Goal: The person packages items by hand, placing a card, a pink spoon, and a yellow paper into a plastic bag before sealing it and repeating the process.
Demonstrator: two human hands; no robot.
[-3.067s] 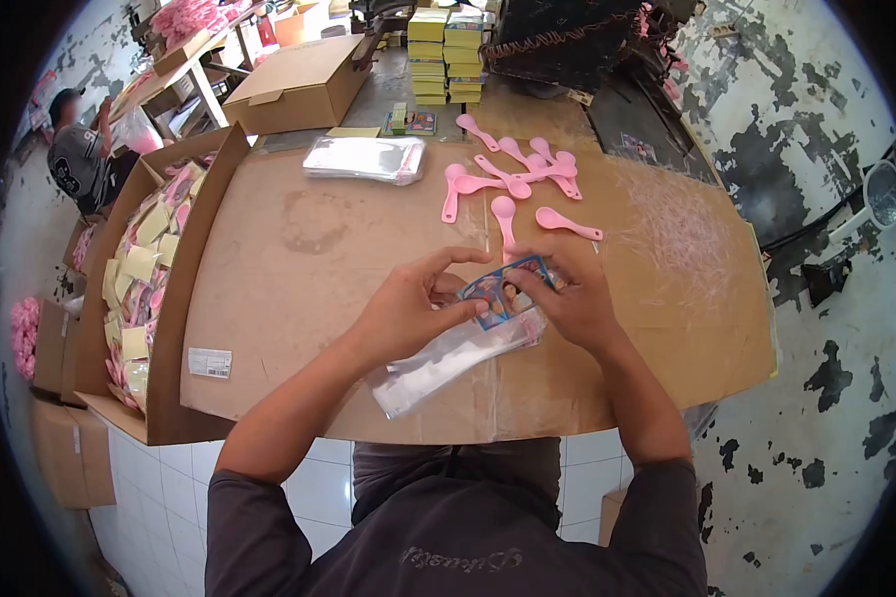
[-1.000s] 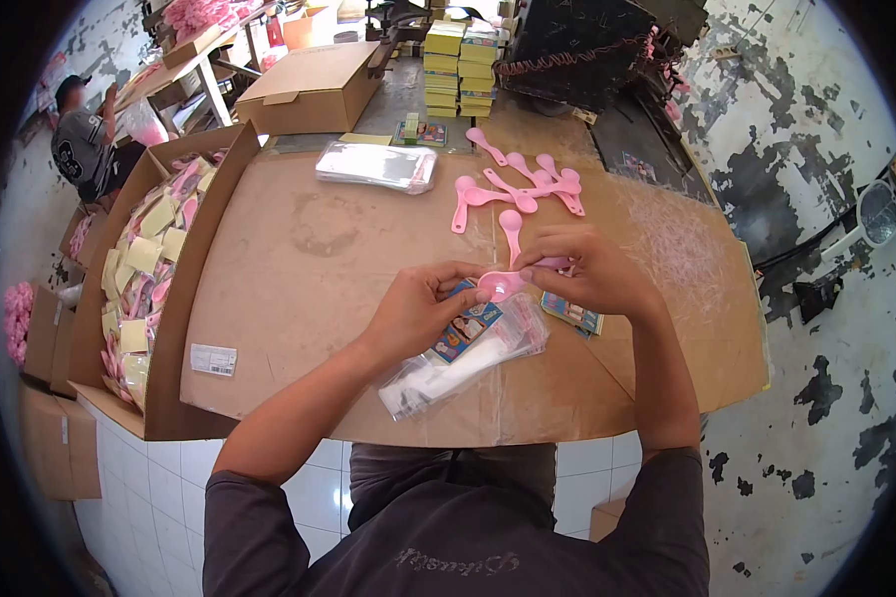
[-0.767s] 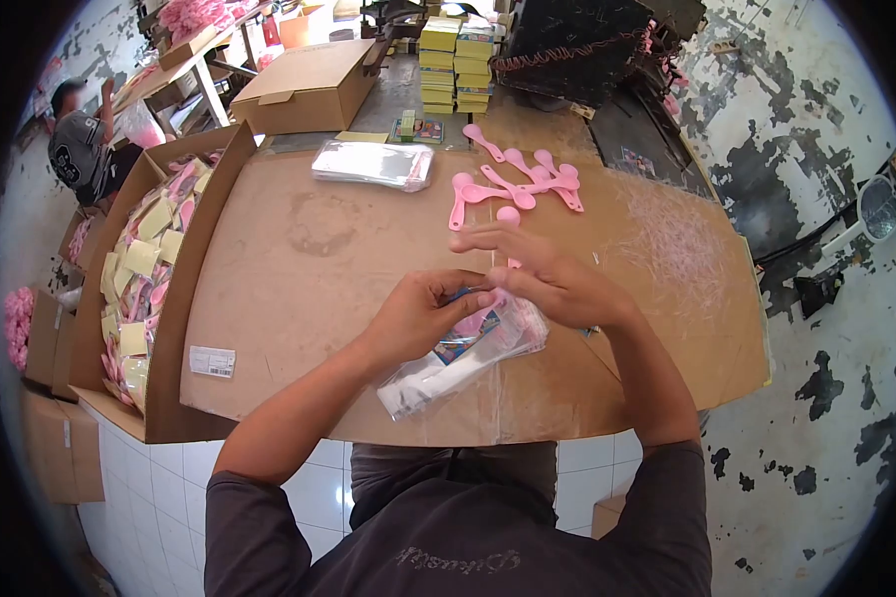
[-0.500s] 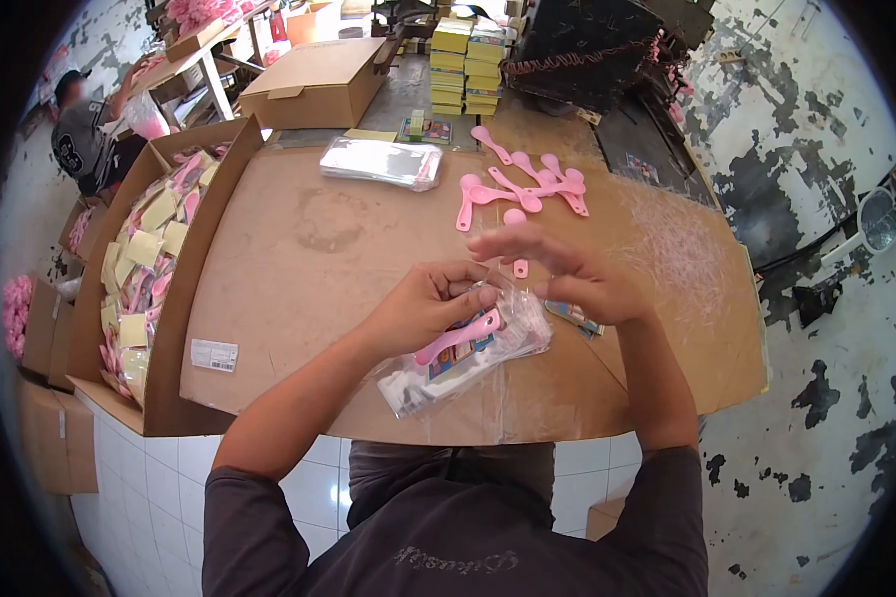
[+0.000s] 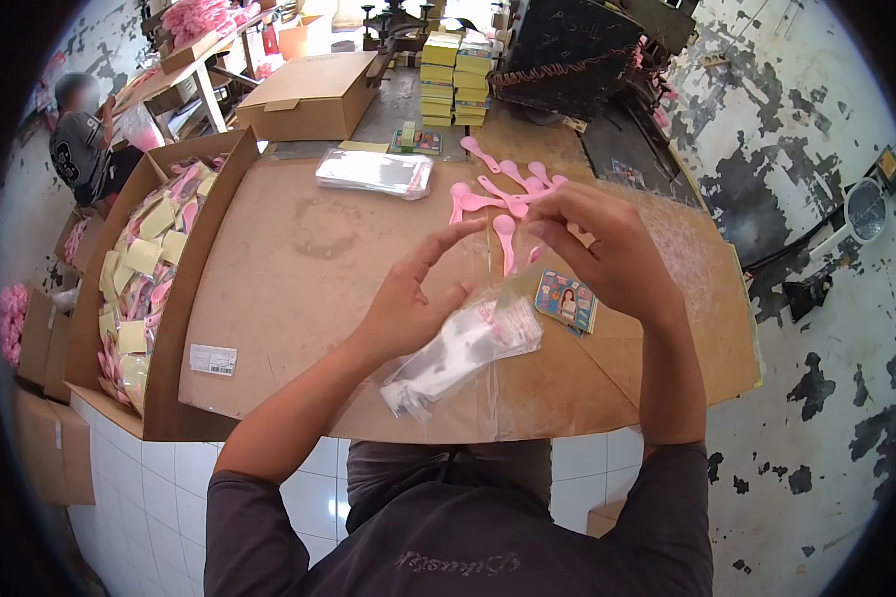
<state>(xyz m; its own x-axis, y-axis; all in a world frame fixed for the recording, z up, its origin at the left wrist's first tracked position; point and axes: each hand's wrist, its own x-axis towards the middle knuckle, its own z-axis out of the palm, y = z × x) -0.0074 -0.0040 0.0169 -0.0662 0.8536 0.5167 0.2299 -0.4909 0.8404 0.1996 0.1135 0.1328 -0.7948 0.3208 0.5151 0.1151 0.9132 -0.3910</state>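
My right hand [image 5: 607,249] is raised over the table, thumb and fingers pinched on a small clear packet [image 5: 516,291]. A pale card and a bit of pink show in the packet, partly hidden by the hand. My left hand [image 5: 413,303] has its fingers apart and holds nothing, beside a stack of clear plastic bags [image 5: 448,363] at the near side of the table. A small stack of printed cards [image 5: 567,301] lies under my right wrist. One pink spoon [image 5: 505,239] lies just beyond the hands, with several more pink spoons [image 5: 498,199] behind it.
A long carton [image 5: 194,289] full of packets stands at the left. Further back are another plastic bag stack [image 5: 373,173], a closed cardboard box [image 5: 309,92] and tall card stacks [image 5: 455,80]. A person [image 5: 85,139] sits at the far left.
The spoon and card packet has left the bag stack and now hangs from my right hand. My left hand has let go and opened. The printed cards are more exposed.
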